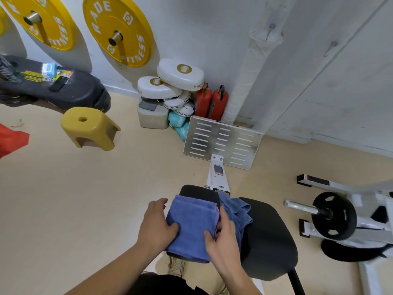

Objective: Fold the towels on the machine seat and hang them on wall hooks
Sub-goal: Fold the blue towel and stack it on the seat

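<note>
Head view: which step are we on?

Me: Folding, near its end, I'd judge. From my end, one folded towel lies on the small seat pad. The right hand has its thumb on top and fingers curled round the towel's right edge. The left hand lays a thumb on top, fingers along the left edge.

Desk: Tucked under?

Me: Can't tell from here. Next I'd lift it level so the fold holds, then take the second towel, crumpled just beside. Wall hooks aren't in shot, and something pink at the right edge is too small to make out.
</note>
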A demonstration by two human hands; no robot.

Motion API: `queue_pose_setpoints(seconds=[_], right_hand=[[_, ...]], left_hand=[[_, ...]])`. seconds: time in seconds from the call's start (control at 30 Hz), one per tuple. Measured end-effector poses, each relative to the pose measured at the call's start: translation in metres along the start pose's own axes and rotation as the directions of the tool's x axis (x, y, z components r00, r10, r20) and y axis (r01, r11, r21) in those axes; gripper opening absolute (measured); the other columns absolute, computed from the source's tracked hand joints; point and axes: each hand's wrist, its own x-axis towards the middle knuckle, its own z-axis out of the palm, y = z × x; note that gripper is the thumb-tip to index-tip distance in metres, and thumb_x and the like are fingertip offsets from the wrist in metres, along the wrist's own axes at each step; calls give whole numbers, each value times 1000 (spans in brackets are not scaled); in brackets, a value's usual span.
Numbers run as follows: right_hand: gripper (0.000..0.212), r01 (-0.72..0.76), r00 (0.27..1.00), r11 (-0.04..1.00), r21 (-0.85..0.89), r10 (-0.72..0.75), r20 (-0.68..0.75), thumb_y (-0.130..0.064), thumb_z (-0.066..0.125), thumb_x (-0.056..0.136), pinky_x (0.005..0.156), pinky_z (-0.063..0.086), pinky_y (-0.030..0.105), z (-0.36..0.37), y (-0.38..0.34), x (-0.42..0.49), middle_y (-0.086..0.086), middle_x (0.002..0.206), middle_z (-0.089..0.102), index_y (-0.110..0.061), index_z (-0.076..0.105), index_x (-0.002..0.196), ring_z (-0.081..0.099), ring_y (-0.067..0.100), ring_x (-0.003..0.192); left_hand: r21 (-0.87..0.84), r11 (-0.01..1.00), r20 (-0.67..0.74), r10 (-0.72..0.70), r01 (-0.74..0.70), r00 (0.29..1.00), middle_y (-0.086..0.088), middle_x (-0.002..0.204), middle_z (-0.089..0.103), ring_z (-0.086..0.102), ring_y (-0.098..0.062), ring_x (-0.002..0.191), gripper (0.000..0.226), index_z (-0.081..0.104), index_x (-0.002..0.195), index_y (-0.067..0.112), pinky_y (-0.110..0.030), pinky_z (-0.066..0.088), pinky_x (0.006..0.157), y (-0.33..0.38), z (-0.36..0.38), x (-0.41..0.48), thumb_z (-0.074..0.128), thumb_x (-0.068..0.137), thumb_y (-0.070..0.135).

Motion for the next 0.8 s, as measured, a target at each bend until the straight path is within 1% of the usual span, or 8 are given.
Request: queue_pose_setpoints(seconds=[0.07,0.17,0.3,0.57,0.63,0.7,0.73,0.8], right_hand=[[72,68,994,983,-170,-82,-76,-34,66,91,87,56,27,-5,-4,3,-3,139,41,-43,28,152,54,15,114],[75,230,973,912,-340,-226,52,-41,65,87,94,53,28,-13,-3,5,-6,140,30,-36,33,154,42,16,129],[97,217,943,896,-387,-91,319,-59,64,82,120,30,30,-16,13,13,-8,161,14,-41,10,161,17,17,149],[101,181,953,863,-472,-36,300,-73,62,75,118,36,40,-10,22,24,-5,155,25,-52,8,158,26,19,145],[85,100,960,961,-258,-25,280,-71,65,74,114,41,37,-22,23,27,-12,147,36,-54,33,151,36,10,137],[33,58,993,993,-104,-47,107,-62,60,88,99,51,32,-36,31,30,-17,123,56,-57,60,121,55,1,116],[9,46,999,990,-136,-47,-1,-53,57,94,89,54,31,-44,37,33,-15,109,62,-54,63,101,61,3,102],[9,-39,990,953,-300,-5,-142,-38,54,96,77,54,33,-57,56,44,-7,103,63,-41,62,94,61,10,94]], left_hand=[[173,950,-119,282,-260,952,5,124,55,58,-18,108,51,57,125,24,-25,52,83,0,0,-4,74,76,22],[293,782,75,554,-550,829,9,126,57,58,-20,109,53,61,124,27,-31,55,83,3,7,-8,69,72,28],[412,712,336,460,-568,821,5,150,46,48,-24,130,84,43,150,34,-40,59,89,-8,18,-2,61,70,53],[541,637,297,466,-549,833,-1,119,66,67,-25,94,83,62,127,27,-31,61,58,0,31,1,82,48,41],[545,641,312,444,-541,840,1,116,66,66,-25,93,76,62,121,28,-32,60,58,8,28,1,77,47,41],[530,655,311,441,-539,842,5,118,64,63,-24,102,58,64,117,29,-34,61,71,16,24,1,69,61,42],[527,656,283,465,-541,839,7,117,64,61,-22,103,47,66,114,29,-34,60,76,21,22,0,64,69,44],[492,665,235,519,-561,822,9,110,66,63,-18,97,33,70,105,29,-32,59,75,31,20,-4,60,77,44]])
